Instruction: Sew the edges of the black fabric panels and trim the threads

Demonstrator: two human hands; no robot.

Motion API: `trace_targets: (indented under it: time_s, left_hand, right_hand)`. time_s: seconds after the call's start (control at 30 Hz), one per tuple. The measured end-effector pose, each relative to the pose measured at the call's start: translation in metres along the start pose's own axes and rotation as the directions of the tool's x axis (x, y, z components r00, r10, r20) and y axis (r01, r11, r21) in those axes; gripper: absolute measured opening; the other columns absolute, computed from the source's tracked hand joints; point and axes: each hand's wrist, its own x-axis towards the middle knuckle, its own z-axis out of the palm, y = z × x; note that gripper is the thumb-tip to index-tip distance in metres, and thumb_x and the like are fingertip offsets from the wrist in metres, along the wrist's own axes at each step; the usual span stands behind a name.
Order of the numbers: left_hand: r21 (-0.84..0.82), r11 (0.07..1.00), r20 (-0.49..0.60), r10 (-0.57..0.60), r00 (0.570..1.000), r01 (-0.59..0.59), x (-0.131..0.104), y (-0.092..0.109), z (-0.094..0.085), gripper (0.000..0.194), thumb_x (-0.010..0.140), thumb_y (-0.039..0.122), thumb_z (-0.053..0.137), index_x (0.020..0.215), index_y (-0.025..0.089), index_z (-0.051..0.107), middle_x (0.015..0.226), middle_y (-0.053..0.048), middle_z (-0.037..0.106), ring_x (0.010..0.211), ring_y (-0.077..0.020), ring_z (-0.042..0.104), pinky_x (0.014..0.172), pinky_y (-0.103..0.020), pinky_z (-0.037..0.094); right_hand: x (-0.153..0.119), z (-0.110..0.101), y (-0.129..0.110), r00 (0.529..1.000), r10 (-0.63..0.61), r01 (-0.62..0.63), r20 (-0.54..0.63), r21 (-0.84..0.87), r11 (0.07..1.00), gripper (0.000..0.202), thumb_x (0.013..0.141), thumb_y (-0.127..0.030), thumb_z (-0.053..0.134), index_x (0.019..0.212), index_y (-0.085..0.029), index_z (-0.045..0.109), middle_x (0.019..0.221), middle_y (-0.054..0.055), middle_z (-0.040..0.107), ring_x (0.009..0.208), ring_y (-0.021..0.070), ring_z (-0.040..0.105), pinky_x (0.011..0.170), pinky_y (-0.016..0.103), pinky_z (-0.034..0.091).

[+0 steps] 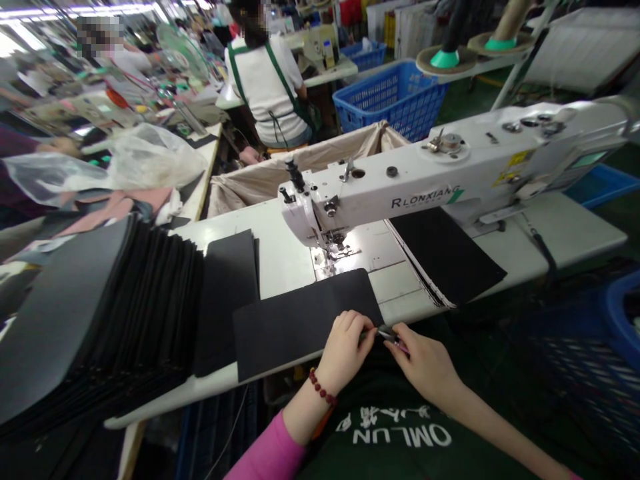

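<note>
Flat black panel (305, 317) on pale tabletop (285, 263), small dark tool (388, 333) near its corner

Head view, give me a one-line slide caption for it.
Left hand by a dark panel, right hand gripping a small tool, near a white sewing machine.

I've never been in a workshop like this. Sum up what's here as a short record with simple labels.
Machine: white sewing machine, lamp lit at the needle
Left hand: fingers pinched by the front panel's near right corner; grip unclear
Right hand: holds a small tool, type unclear
Front panel: black, flat on the white table
Left side: tall stack of dark panels
Under machine arm: black pieces
Beyond: blue basket, person in white top
</note>
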Motion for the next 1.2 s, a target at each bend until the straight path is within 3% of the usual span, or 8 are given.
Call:
trace_targets:
  time_s: [0.43,0.6,0.77,0.9,0.97,1.03,1.13,1.2]
  left_hand:
    - [0.005,0.998,0.038,0.066,0.997,-0.066,-0.005,0.002,-0.007,0.009,0.095,0.023,0.051,0.089,0.019,0.058,0.091,-0.004,0.061,0.088,-0.0190,0.054,0.082,-0.035,0.044]
    - [0.067,0.976,0.113,0.197,0.974,-0.206,-0.034,-0.023,-0.046,0.016,0.090,0.035,0.059,0.087,0.019,0.060,0.088,-0.004,0.062,0.092,-0.0205,0.055,0.091,-0.039,0.044]
    - [0.356,0.933,0.006,0.053,0.999,-0.052,-0.082,-0.068,-0.087,0.050,0.088,0.031,0.062,0.134,0.020,0.047,0.133,-0.011,0.052,0.128,-0.0280,0.042,0.112,-0.052,0.027]
    - [0.437,0.899,-0.013,-0.015,1.000,0.019,-0.118,-0.098,-0.111,0.052,0.091,0.020,0.054,0.141,0.023,0.040,0.139,-0.008,0.051,0.132,-0.0254,0.042,0.116,-0.055,0.018]
    - [0.396,0.917,-0.065,-0.010,0.998,0.035,-0.129,-0.104,-0.125,0.044,0.091,0.016,0.051,0.134,0.024,0.048,0.132,-0.006,0.057,0.126,-0.0234,0.050,0.116,-0.056,0.016]
    - [0.273,0.959,-0.200,-0.024,0.980,0.079,-0.134,-0.102,-0.140,0.032,0.090,0.015,0.053,0.120,0.025,0.058,0.120,-0.004,0.064,0.116,-0.0211,0.057,0.116,-0.054,0.019]
    - [-0.089,0.978,-0.431,-0.208,0.878,0.188,-0.128,-0.085,-0.159,0.014,0.088,0.021,0.061,0.102,0.022,0.063,0.105,-0.003,0.067,0.109,-0.0196,0.061,0.109,-0.043,0.035]
    - [-0.332,0.909,-0.467,-0.392,0.793,0.254,-0.117,-0.069,-0.167,0.012,0.087,0.027,0.063,0.097,0.022,0.063,0.097,-0.002,0.067,0.099,-0.0179,0.063,0.092,-0.031,0.048]
  right_hand:
    - [0.011,0.000,-0.005,1.000,0.016,-0.018,-0.019,-0.105,0.994,0.018,0.098,-0.030,0.041,0.087,-0.024,0.052,0.073,-0.002,0.066,0.063,0.0168,0.064,0.052,0.027,0.031]
    - [0.012,-0.005,0.009,0.992,0.048,-0.054,-0.121,-0.045,0.998,0.021,0.095,-0.042,0.049,0.097,-0.023,0.055,0.075,-0.001,0.067,0.067,0.0182,0.066,0.056,0.027,0.039]
    - [0.023,0.001,0.012,0.987,-0.140,0.133,-0.082,-0.091,0.987,0.041,0.092,-0.037,0.054,0.131,-0.024,0.048,0.103,0.004,0.071,0.080,0.0211,0.068,0.069,0.031,0.048]
    - [0.036,0.001,0.011,0.967,-0.255,0.254,-0.020,-0.044,0.966,0.033,0.093,-0.025,0.049,0.125,-0.028,0.056,0.109,0.003,0.070,0.088,0.0219,0.067,0.076,0.033,0.049]
    - [0.042,-0.009,0.009,0.963,-0.264,0.268,-0.051,0.080,0.960,0.026,0.093,-0.026,0.048,0.116,-0.026,0.061,0.105,0.003,0.071,0.090,0.0213,0.066,0.079,0.032,0.049]
    - [0.045,-0.026,0.006,0.973,-0.201,0.222,-0.112,0.225,0.949,0.021,0.094,-0.031,0.048,0.107,-0.024,0.063,0.098,0.003,0.070,0.087,0.0197,0.065,0.077,0.029,0.049]
    - [0.045,-0.056,0.002,0.982,-0.033,0.101,-0.186,0.369,0.924,0.022,0.093,-0.041,0.050,0.092,-0.022,0.062,0.080,0.000,0.063,0.072,0.0165,0.060,0.065,0.025,0.047]
    - [0.043,-0.074,0.003,0.985,0.042,0.034,-0.165,0.430,0.902,0.027,0.092,-0.045,0.051,0.085,-0.021,0.060,0.071,-0.001,0.056,0.065,0.0149,0.055,0.059,0.024,0.044]
